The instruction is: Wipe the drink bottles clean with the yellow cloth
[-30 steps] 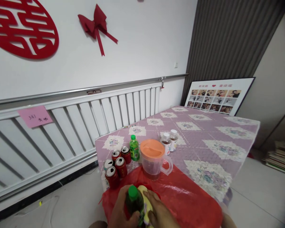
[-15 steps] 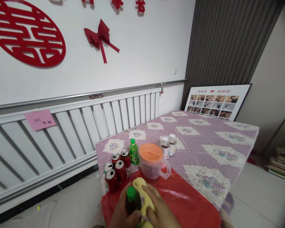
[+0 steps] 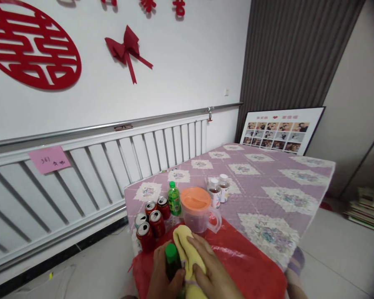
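Note:
At the lower middle of the head view, my left hand (image 3: 162, 274) is wrapped round a dark bottle with a green cap (image 3: 171, 254). My right hand (image 3: 213, 270) grips a folded yellow cloth (image 3: 187, 247) and presses it against the bottle's right side. Both are above a red plastic sheet (image 3: 246, 261) on the table. Just beyond the cloth stands a clear plastic pitcher (image 3: 195, 220) with an orange lid. The lower part of the bottle is mostly hidden by my fingers and the cloth.
Several opened red drink cans (image 3: 156, 223) stand left of the pitcher, beside a green bottle (image 3: 173, 199). Two white-capped bottles (image 3: 215, 194) are behind its handle. A patterned cloth covers the table (image 3: 255, 195); a white radiator (image 3: 112, 166) runs along the wall.
The yellow cloth has shifted slightly up along the bottle's side, with my right hand on it. The whole view has moved a little; the cans and pitcher stand as before.

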Available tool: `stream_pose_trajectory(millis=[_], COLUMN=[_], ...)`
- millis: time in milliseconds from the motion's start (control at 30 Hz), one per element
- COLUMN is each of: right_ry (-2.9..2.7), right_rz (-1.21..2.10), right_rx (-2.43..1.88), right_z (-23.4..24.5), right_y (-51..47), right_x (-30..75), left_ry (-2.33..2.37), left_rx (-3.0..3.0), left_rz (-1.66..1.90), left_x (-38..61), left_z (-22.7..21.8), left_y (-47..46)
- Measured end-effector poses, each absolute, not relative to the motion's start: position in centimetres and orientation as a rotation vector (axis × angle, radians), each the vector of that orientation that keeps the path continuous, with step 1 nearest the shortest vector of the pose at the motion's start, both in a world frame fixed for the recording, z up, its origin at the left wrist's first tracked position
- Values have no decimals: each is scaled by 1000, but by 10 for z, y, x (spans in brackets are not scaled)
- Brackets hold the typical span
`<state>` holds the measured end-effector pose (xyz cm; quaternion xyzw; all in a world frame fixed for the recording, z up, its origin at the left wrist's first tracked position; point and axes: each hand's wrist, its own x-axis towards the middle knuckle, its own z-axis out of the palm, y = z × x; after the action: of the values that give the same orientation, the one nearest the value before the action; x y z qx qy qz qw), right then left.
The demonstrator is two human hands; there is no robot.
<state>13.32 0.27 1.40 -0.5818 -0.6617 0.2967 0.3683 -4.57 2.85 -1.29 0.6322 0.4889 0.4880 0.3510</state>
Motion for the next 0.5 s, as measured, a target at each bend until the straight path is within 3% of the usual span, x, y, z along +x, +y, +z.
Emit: stream_pose_trajectory(millis=[100, 333, 500], right_ry=[-1706, -1771, -1719], right_rz=[779, 874, 868], right_rx=[-1479, -1672, -1652], right_z=[14, -36, -23], right_y=[5, 7, 6], right_x=[132, 121, 128], left_ry=[1231, 1328, 1331], left_rx=[1617, 1617, 1565], left_rz=[1269, 1196, 1151], left_x=[-45, -50, -54], left_z=[-13, -4, 2], left_y=[28, 24, 26])
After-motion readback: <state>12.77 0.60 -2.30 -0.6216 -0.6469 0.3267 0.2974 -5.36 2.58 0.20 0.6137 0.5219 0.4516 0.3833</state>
